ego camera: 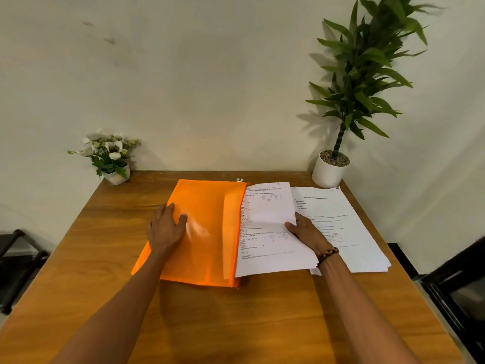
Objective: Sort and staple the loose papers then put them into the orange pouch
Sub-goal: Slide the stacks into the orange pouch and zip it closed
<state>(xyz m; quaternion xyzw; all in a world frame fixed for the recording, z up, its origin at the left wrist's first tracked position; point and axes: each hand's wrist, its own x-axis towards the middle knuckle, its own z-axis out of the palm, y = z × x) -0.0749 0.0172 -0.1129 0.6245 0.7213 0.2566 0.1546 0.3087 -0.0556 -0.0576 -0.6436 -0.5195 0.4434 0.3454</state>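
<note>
While the left hand (pixel 168 227) is pressing flat on the orange pouch (pixel 199 232), the right hand (pixel 304 232) is gripping a paper set (pixel 267 227) half inside its mouth; another paper stack (pixel 346 227) is lying beside, between two potted plants (pixel 331 169).

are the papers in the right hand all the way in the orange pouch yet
No, partly in: the held papers enter the orange pouch at its right edge, mostly outside, gripped by the right hand.
</note>
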